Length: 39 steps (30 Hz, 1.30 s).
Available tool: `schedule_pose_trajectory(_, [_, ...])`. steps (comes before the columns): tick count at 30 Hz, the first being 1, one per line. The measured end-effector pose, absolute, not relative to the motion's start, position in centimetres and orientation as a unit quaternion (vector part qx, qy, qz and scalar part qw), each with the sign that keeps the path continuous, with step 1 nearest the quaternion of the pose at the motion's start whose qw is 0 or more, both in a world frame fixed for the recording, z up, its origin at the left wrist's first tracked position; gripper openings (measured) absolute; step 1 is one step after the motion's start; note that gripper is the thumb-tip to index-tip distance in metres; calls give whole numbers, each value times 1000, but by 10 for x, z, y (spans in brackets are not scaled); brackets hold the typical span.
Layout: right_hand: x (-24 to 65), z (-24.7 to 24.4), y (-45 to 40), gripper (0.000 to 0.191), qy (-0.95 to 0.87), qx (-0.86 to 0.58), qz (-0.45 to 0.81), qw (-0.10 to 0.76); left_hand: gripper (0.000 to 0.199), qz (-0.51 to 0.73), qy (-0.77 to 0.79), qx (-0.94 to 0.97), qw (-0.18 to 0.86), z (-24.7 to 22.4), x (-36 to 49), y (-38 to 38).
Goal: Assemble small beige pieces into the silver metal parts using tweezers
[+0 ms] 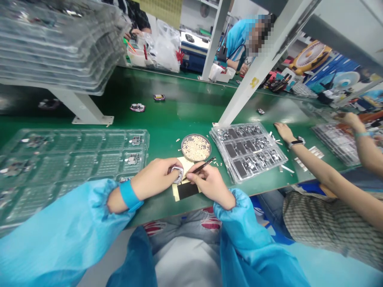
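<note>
My left hand [157, 178] is closed around a small device housing [177, 174] with a pale, purplish rim, low over the bench. Between the thumb and fingers of my right hand [211, 183] is a slim dark tool like tweezers [204, 165], its upper end pointing up and right. The tool's working tip, near the housing, is hard to make out. Under both hands lies a yellowish sheet with a black rectangular pad [187, 190]. Just beyond them stands a round dish [196, 147] filled with tiny cream-coloured pieces, a few scattered around it.
A clear compartment tray [101, 137] with several small assemblies lies left. Stacked trays of parts [248, 151] stand right, beside a co-worker's arm [314, 163]. Two small devices [137, 107] rest farther back. White posts [251, 67] and a tall tray stack [56, 48] rise behind.
</note>
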State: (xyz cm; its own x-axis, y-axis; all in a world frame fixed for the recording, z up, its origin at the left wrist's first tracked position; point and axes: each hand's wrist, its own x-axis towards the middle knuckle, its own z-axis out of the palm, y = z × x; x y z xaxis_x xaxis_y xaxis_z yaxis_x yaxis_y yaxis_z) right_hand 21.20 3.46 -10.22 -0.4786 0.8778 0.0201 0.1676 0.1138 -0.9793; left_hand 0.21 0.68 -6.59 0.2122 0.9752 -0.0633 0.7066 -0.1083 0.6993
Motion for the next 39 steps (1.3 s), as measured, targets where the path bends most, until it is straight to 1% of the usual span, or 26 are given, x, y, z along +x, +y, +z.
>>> schedule_pose_trajectory(2, [213, -101, 33, 19, -654, -376, 558, 345, 24, 215, 594, 709, 315, -67, 1, 7])
schedule_pose_trajectory(5, [216, -94, 28, 21, -608, -354, 575, 419, 25, 233, 593, 698, 327, -69, 0, 8])
schedule_pose_trajectory(7, [219, -89, 26, 23, -586, -350, 548, 484, 25, 271, 583, 675, 362, -71, 3, 7])
schedule_pose_trajectory(9, [222, -87, 24, 22, -584, -347, 503, 535, 22, 313, 564, 639, 418, -73, 7, 6])
schedule_pose_trajectory(12, [226, -88, 23, 16, -600, -339, 444, 572, 21, 347, 541, 603, 473, -77, 15, 3])
schedule_pose_trajectory(15, [227, -91, 22, 9, -636, -332, 400, 570, 22, 346, 539, 607, 470, -83, 19, 2])
schedule_pose_trajectory(18, [225, -92, 23, 3, -692, -309, 376, 533, 28, 334, 541, 617, 465, -87, 18, 2])
schedule_pose_trajectory(22, [222, -91, 25, 8, -732, -293, 360, 499, 28, 337, 543, 622, 452, -89, 16, 3])
schedule_pose_trajectory(29, [223, -88, 24, 11, -745, -292, 347, 490, 30, 334, 552, 620, 447, -88, 16, 2])
schedule_pose_trajectory(35, [221, -90, 26, 9, -760, -293, 322, 483, 31, 342, 547, 623, 443, -85, 17, 1])
schedule_pose_trajectory(39, [221, -91, 26, 13, -765, -276, 307, 494, 31, 347, 547, 619, 443, -84, 17, 1])
